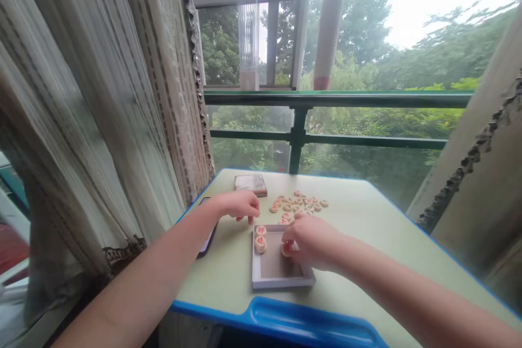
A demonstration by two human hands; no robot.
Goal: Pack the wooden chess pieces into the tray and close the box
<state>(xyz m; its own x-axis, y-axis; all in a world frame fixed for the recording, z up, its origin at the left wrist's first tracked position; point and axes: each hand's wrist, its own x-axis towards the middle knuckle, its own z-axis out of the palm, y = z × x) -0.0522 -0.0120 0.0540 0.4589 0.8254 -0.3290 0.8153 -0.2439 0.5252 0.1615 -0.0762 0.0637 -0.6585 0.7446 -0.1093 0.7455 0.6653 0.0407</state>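
A shallow open box (pixel 284 283) lies on the table near its front edge. In its upper left corner is a Chinese chess piece with a red character (pixel 261 230), and just below it a small stack of pieces (pixel 260 243). My right hand (pixel 308 242) reaches into the box, fingers closed round a red-marked Chinese chess piece (pixel 287 249) low over its floor; the palm side is hidden. Just past the box's upper left corner hovers my left hand (pixel 241 205), fingers loosely bent and apart, with nothing visible in them. Beyond the box, several loose chess pieces (pixel 297 207) are spread out.
A flat box or lid (pixel 250 185) sits at the table's far left. Under my left forearm a phone (pixel 207 242) is partly covered. The pale table (pixel 367 239) has a blue rim with a moulded trough (pixel 310 318). Curtains and a green railing (pixel 338 99) border it.
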